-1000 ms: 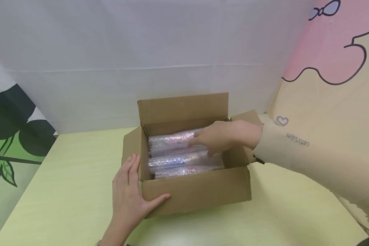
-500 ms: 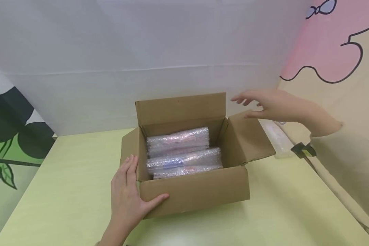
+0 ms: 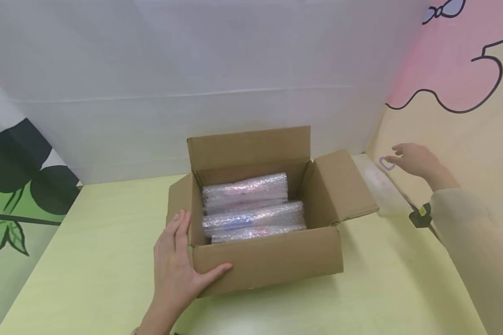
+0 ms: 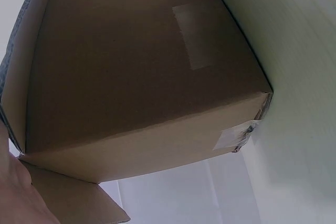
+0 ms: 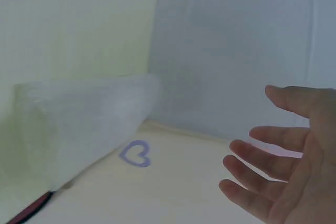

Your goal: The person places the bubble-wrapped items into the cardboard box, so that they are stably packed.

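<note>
An open cardboard box (image 3: 268, 256) stands on the table, its flaps folded out. Inside lie several bubble-wrapped packages (image 3: 251, 217), laid side by side. At the box's near left corner rests my left hand (image 3: 173, 265), fingers extended along the left flap and thumb on the front flap. In the left wrist view only part of that hand shows, beside the box's taped side (image 4: 121, 66). Right of the box my right hand (image 3: 415, 160) hovers with spread fingers, holding nothing. Close by it lies another clear-wrapped package (image 3: 379, 188), which the right wrist view shows as a whitish, blurred shape (image 5: 89, 119).
The pale green table (image 3: 96, 260) extends to both sides of the box. A white cloth backdrop (image 3: 193, 70) hangs behind it. A printed cloth (image 3: 478, 139) covers the right side. The right wrist carries a small black device (image 3: 420, 216).
My right hand has left the packages in the box, holding nothing, and moved right past the right flap toward the package lying outside. My left hand has stayed at the box corner.
</note>
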A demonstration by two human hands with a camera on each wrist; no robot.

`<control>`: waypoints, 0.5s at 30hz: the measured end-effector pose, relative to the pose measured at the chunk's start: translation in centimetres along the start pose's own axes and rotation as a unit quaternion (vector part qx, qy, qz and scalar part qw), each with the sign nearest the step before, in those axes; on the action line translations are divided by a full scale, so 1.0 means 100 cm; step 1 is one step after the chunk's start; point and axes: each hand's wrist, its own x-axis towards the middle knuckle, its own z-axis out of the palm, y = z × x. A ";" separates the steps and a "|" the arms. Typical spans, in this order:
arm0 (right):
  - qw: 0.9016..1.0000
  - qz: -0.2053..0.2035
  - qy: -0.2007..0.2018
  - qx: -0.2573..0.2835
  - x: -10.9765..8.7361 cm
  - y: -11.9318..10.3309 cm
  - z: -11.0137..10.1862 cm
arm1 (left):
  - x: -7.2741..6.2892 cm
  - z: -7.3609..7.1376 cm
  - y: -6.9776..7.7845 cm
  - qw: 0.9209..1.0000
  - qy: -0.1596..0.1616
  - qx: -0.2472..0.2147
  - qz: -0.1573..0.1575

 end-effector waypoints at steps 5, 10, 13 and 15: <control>0.997 0.057 -0.044 0.007 0.006 0.048 0.036 | 0.001 0.000 0.002 1.000 -0.006 -0.006 0.002; 0.992 0.089 -0.082 0.034 -0.004 0.070 0.068 | -0.001 0.000 0.002 0.999 -0.028 -0.013 -0.015; 0.991 0.091 -0.083 0.056 -0.009 0.074 0.081 | -0.001 0.000 0.003 0.999 -0.030 -0.012 -0.017; 0.991 0.085 -0.079 0.071 -0.011 0.074 0.087 | 0.000 0.001 0.003 1.000 -0.018 -0.012 -0.007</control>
